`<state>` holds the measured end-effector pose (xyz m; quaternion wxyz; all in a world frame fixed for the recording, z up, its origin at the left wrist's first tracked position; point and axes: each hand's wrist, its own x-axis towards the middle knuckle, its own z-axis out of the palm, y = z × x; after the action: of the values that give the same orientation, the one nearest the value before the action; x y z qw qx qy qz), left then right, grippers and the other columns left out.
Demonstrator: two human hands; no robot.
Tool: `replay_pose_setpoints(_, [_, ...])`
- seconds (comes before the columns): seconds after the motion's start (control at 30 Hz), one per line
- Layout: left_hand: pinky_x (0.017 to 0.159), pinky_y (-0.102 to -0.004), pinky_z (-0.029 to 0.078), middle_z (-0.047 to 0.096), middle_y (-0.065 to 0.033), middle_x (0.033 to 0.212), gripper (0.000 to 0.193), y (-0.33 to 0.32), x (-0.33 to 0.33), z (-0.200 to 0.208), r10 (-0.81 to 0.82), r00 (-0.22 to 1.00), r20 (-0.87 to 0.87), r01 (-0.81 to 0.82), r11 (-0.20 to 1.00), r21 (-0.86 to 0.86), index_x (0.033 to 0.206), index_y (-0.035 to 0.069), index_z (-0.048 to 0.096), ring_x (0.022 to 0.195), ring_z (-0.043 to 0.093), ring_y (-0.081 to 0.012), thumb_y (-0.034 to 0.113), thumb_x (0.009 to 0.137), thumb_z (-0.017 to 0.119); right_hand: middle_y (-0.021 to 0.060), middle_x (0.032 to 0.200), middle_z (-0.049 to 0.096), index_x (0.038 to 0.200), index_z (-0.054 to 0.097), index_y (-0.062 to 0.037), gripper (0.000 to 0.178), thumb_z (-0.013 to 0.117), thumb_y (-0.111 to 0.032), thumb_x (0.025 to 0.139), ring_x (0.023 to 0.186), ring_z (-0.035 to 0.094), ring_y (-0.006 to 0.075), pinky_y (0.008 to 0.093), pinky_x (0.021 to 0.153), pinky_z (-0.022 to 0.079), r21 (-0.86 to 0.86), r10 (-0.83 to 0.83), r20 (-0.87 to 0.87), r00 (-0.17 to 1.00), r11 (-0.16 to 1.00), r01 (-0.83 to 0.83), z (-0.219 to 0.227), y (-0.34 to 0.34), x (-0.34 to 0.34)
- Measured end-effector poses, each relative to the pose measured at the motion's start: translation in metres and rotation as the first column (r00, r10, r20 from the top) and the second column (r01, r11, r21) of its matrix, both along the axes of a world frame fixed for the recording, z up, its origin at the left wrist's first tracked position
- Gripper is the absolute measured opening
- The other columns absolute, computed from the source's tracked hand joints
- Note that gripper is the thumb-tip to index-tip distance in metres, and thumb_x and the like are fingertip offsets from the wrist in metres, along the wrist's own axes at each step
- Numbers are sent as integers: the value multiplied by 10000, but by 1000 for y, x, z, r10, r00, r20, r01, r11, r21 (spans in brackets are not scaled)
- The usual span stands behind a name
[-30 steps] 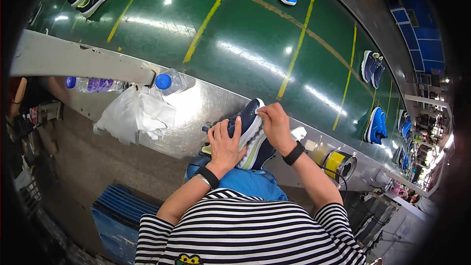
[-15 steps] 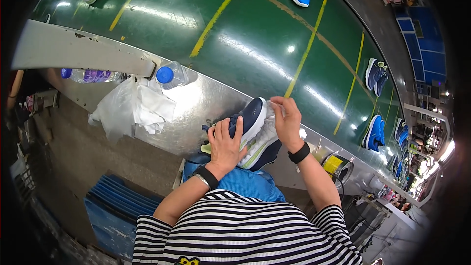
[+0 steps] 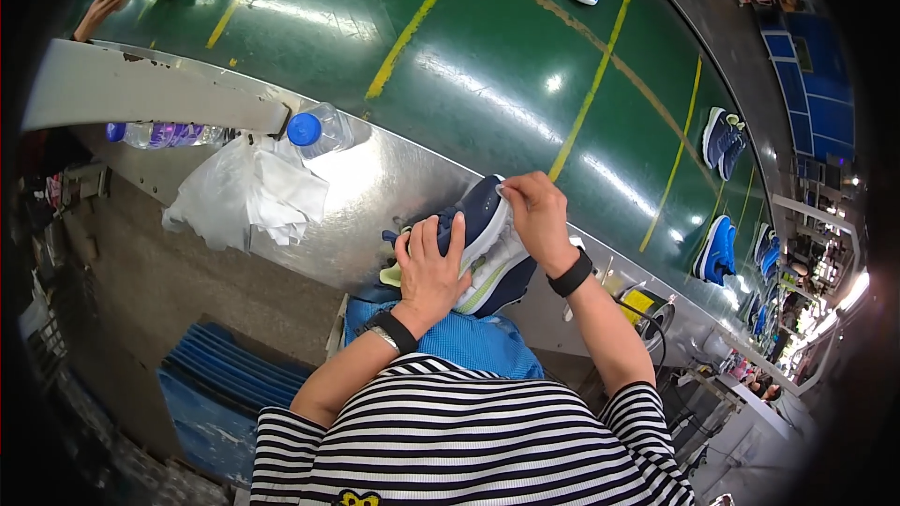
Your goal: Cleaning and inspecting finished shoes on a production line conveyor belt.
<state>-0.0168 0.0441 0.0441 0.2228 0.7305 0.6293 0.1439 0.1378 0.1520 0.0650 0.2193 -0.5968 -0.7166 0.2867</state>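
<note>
Green and glossy, the belt [image 3: 469, 122] sweeps across the upper part of our view. Our striped shirt [image 3: 459, 436] fills the lower edge, and a metal ledge [image 3: 352, 262] runs between them. Well to the left of our hands, a white bag [image 3: 211, 201] droops over the ledge's front. Straight before us the navy shoe [image 3: 483, 211] is at the ledge, toe toward the belt, with a second shoe [image 3: 511, 290] just beside it on the near right. Our left hand [image 3: 431, 272] lies back upward across the navy shoe and has hold of it, wrist low, fingers parted and curved over the upper, thumb out to the right. Our right hand [image 3: 536, 215] arches in from the right, thumb and forefinger brought together at the toe; whether they pinch anything, we cannot tell. Left of the shoes we see a blue-capped bottle [image 3: 328, 131], right of them a yellow spool [image 3: 640, 303], and on our right wrist a black band [image 3: 572, 272]
</note>
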Motion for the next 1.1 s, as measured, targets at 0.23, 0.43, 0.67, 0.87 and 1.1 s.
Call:
replay_pose_setpoints(0.23, [932, -491, 264, 395, -208, 1214, 834, -1, 4, -1, 0, 1000, -27, 1, 1000, 12, 1334, 85, 368, 1138, 372, -336, 294, 615, 736, 137, 775, 588, 812, 638, 3, 52, 616, -9, 766, 685, 594, 301, 353, 611, 469, 23, 30, -10, 1000, 999, -30, -2, -10, 7])
replay_pose_setpoints(0.43, [928, -499, 261, 391, -210, 1216, 831, -3, 1, -4, -2, 999, -36, 2, 1000, 13, 1334, 86, 368, 1140, 369, -336, 298, 619, 735, 141, 754, 581, 807, 639, 11, 53, 626, -19, 765, 683, 593, 298, 353, 606, 462, -27, 4, -48, 999, 1000, -5, 2, -15, 4])
replay_pose_setpoints(0.67, [912, -497, 264, 389, -215, 1193, 862, 1, -2, -5, -5, 999, -46, 5, 1000, -9, 1351, 58, 330, 1125, 361, -353, 319, 643, 746, 95, 732, 609, 838, 613, -2, 92, 611, -91, 813, 670, 596, 174, 286, 636, 463, -280, -279, -195, 940, 935, 219, -13, -15, 15])
replay_pose_setpoints(0.87, [867, -407, 412, 467, -219, 1112, 953, 49, -45, 9, 64, 990, 129, 1, 892, -453, 1347, -6, 295, 1023, 482, -359, 400, 627, 769, -4, 712, 561, 832, 569, -5, 81, 592, -82, 839, 663, 507, 59, 209, 601, 412, -576, -399, -415, 817, 811, 104, -30, -20, -6])
replay_pose_setpoints(1.1, [788, -378, 460, 460, -210, 1088, 898, 47, -48, 10, 138, 977, 160, -44, 872, -487, 1341, 43, 350, 976, 506, -337, 377, 622, 771, -33, 778, 551, 888, 585, -33, 79, 607, -101, 853, 694, 480, 35, 187, 602, 385, -656, -623, -547, 560, 734, 176, -23, -20, -29])
